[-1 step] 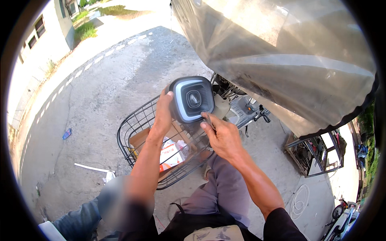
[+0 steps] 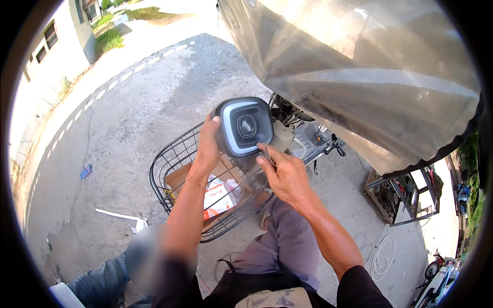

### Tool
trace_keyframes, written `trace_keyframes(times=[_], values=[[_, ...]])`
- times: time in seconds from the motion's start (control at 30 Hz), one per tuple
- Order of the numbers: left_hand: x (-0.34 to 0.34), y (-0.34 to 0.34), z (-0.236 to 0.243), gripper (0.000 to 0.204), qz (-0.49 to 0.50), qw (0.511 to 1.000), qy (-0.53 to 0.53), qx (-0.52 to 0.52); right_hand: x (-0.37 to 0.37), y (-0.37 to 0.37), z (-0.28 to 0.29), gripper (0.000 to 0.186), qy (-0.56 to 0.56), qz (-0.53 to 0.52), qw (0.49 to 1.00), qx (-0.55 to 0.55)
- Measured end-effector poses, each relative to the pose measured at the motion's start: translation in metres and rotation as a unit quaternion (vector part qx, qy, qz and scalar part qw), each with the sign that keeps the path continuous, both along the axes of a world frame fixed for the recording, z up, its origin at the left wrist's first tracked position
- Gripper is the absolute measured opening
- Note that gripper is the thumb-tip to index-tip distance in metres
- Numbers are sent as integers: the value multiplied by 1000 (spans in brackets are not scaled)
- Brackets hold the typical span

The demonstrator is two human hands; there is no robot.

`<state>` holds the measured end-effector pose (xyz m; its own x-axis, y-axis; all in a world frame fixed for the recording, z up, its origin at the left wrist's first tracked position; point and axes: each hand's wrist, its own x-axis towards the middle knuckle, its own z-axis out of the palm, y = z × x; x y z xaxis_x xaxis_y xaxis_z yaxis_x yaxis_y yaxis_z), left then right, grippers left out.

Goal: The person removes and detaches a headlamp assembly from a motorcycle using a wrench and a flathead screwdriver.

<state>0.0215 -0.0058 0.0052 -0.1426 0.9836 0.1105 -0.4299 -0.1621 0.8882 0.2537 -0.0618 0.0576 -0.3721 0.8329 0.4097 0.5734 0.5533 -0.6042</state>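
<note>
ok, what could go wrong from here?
The square lamp-like unit could slip if the left hand on its left edge loosens. Falling, it might strike the wire basket or the white package inside. The right hand, at the unit's lower-right corner, might scratch its front.

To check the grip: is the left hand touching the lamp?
Touching: the head view shows the left hand with its thumb against the lamp.
</note>
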Motion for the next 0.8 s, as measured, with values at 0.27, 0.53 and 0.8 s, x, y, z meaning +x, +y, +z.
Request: trace_keyframes(times=[0.27,0.53,0.8], values=[[-3,1,-5,70,11,1000,-8,0,15,5,27,47,-32,-50,997,-56],[4,-2,7,67,15,1000,13,-15,26,9,39,43,-167,-82,982,44],[8,-1,1,72,78,992,85,49,12,8,40,34,-264,-87,951,132]])
